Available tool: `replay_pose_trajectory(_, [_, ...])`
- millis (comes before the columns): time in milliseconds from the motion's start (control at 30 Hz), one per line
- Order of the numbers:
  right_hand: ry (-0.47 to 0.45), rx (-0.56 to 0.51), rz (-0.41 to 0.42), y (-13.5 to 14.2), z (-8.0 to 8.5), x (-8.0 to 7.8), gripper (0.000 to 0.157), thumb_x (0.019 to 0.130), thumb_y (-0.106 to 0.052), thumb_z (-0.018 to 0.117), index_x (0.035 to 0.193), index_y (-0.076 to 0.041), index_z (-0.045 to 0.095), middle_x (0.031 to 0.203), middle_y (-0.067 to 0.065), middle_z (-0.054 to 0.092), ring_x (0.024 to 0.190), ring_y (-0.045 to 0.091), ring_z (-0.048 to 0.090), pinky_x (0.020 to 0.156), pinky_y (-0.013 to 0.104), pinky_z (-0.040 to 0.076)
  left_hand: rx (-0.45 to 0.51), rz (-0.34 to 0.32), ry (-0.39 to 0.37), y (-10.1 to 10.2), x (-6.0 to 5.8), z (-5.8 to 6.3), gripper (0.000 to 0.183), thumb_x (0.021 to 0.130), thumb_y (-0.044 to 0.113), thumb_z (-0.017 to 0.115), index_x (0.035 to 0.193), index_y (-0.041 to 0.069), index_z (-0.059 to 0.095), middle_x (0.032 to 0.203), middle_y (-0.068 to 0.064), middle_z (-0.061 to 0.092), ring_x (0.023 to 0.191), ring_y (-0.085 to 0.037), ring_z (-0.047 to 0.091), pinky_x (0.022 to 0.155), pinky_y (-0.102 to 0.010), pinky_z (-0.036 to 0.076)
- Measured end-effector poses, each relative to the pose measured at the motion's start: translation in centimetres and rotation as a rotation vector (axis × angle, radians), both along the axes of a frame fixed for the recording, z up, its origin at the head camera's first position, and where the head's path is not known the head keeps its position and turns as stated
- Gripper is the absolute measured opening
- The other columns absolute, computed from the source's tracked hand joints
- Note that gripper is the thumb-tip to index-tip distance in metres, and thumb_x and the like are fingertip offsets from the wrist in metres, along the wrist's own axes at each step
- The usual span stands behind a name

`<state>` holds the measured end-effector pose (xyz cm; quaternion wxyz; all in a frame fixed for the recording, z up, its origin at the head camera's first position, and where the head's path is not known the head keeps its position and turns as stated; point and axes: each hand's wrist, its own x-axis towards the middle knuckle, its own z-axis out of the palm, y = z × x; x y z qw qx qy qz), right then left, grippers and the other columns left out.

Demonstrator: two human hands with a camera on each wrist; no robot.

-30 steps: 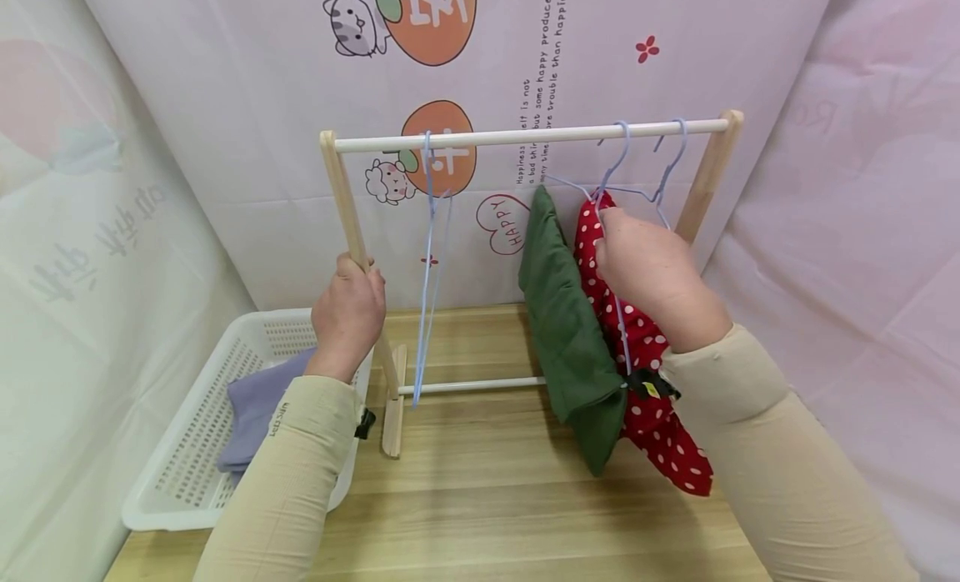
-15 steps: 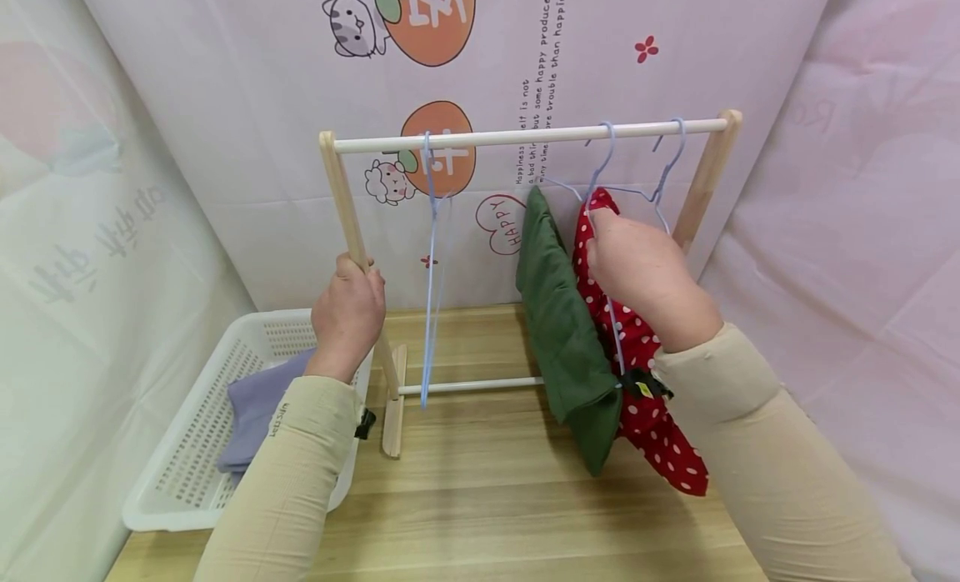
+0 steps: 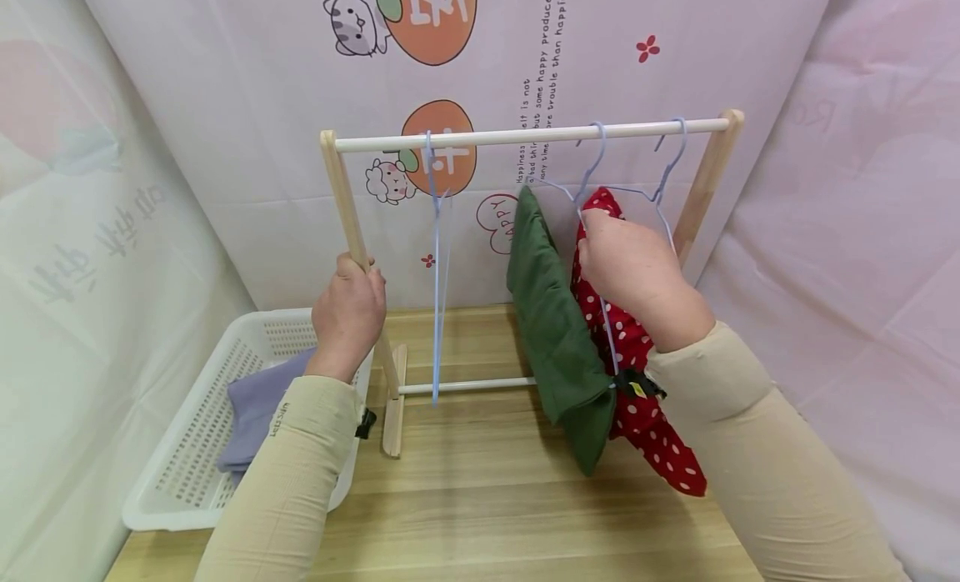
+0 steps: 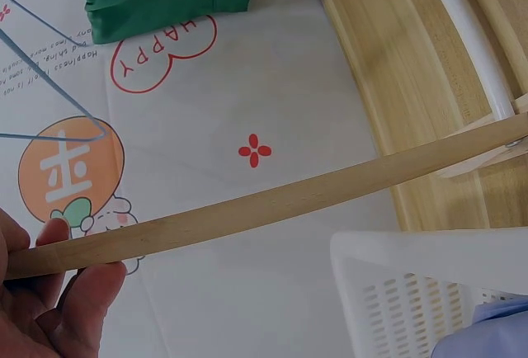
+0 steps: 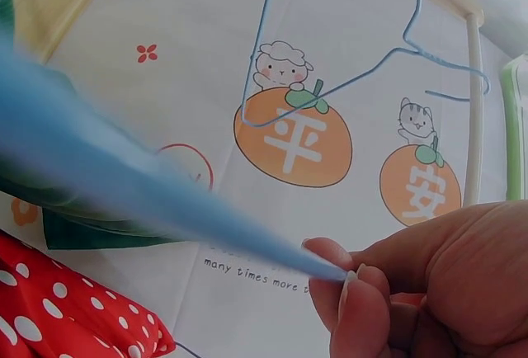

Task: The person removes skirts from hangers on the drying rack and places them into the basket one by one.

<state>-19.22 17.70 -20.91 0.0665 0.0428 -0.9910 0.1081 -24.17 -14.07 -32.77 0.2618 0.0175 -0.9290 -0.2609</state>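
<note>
My left hand (image 3: 348, 315) grips the left wooden post (image 3: 343, 203) of a small clothes rack; thumb and fingers lie around that post (image 4: 272, 205) in the left wrist view. On the right, my right hand (image 3: 633, 269) pinches the wire of a light-blue hanger (image 3: 602, 153) hooked over the white rail (image 3: 495, 137). Blurred hanger wire (image 5: 198, 209) runs to the fingertips in the right wrist view. Dark green cloth (image 3: 555, 323) hangs from this hanger. Just behind my hand hangs red polka-dot cloth (image 3: 671, 453), near another blue hanger (image 3: 663, 182) at the rail's right end.
A bare blue hanger (image 3: 437, 298) hangs near the rail's left end. White basket (image 3: 138, 490) stands left of the rack with folded purple cloth (image 3: 258, 407) inside. Printed white sheeting (image 3: 247, 148) encloses the wooden tabletop (image 3: 480, 515) at the back and sides.
My right hand has slid its hanger and the green cloth leftward along the rail. The red cloth shifted slightly left too. The bare hanger swayed; my left hand stayed put.
</note>
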Motion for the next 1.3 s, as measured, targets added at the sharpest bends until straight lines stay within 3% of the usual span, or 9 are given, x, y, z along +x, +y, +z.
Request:
replay_pose_trajectory(367, [-0.017, 0.006, -0.004, -0.5, 0.0, -0.2, 0.054, 0.101, -0.019, 0.060, 0.150, 0.000, 0.044, 0.144, 0.030, 0.055, 0.122, 0.050, 0.060, 0.101, 0.070, 0.049, -0.002, -0.002, 0.013, 0.0, 0.1, 0.0, 0.034, 0.109, 0.028, 0.047, 0.123, -0.003, 0.048, 0.093, -0.028, 0.070, 0.075, -0.050, 0.069, 0.059, -0.059, 0.049])
replay_pose_trajectory(1300, [-0.029, 0.018, 0.011, -1.5, 0.1, -0.4, 0.058, 0.100, -0.018, 0.064, 0.151, -0.001, 0.044, 0.148, 0.028, 0.054, 0.131, 0.049, 0.055, 0.104, 0.071, 0.046, 0.005, -0.007, -0.022, -0.1, 0.0, 0.1, 0.037, 0.110, 0.031, 0.043, 0.126, -0.002, 0.048, 0.096, -0.026, 0.071, 0.076, -0.047, 0.069, 0.058, -0.056, 0.048])
